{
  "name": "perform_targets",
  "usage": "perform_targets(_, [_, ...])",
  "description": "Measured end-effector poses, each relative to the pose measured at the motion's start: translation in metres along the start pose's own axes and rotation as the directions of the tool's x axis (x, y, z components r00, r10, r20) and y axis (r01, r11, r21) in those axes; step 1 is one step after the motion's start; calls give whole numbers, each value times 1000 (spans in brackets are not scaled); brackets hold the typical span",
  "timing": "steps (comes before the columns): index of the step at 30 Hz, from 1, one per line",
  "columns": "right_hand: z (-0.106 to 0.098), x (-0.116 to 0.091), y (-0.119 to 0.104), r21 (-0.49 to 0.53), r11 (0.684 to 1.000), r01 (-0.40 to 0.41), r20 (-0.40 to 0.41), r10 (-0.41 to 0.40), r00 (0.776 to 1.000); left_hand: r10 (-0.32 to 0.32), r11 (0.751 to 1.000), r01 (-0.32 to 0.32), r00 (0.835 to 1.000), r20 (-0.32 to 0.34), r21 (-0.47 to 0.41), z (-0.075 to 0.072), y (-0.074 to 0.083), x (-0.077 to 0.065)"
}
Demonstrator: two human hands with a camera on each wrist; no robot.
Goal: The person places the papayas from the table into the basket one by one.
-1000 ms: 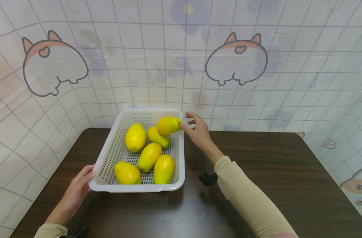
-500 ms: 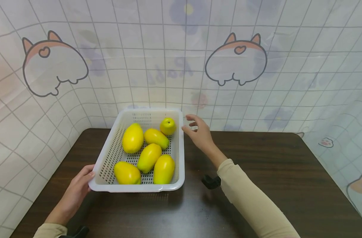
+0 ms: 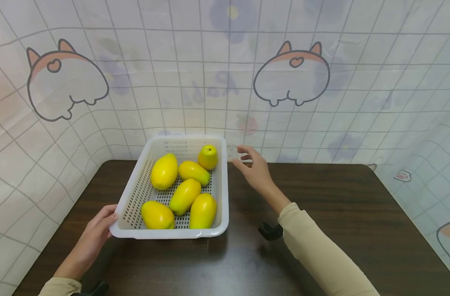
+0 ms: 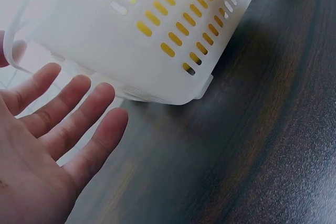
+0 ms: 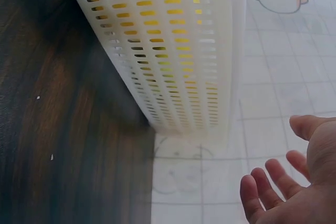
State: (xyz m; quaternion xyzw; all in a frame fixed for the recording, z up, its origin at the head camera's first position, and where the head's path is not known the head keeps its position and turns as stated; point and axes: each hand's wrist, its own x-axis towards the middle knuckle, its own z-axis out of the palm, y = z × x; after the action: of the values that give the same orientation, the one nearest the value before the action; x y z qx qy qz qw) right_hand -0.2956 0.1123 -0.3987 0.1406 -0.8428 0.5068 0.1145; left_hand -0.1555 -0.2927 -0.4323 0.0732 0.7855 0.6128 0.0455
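Observation:
A white perforated plastic basket (image 3: 171, 234) sits on the dark table, holding several yellow mangoes tinged with green. One mango (image 3: 208, 157) leans in the back right corner, its stem end upward; another mango (image 3: 164, 171) lies at the left. My left hand (image 3: 93, 238) holds the basket's front left corner, thumb hooked over the rim. In the left wrist view its fingers (image 4: 100, 129) extend along the outside of the basket. My right hand (image 3: 256, 170) hovers just right of the basket, apart from it, fingers loosely bent with nothing between them.
The dark wooden table (image 3: 332, 205) extends to the right of the basket. A white gridded cloth (image 3: 195, 70) with cartoon prints hangs behind the table and along both sides. A black wrist device (image 3: 270, 231) sits under the right forearm.
The mango beside my right hand has left its fingertips and dropped into the back right corner, stem end up. My right hand has drawn rightward. The left hand stays on the basket.

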Motion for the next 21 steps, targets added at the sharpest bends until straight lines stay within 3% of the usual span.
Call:
perform_targets(12, [-5,-10,0,30,999,22,21,-23,1000,-29,999,30,999,-15,26,-6,1,2])
perform_targets(16, [-8,-12,-1,24,1000,16,19,-16,1000,-83,988,92,994,-71,122,-8,6,2])
perform_targets(21, [-14,-16,-5,8,1000,2,30,-2,1000,-107,951,144,983,-146,275,-12,14,3])
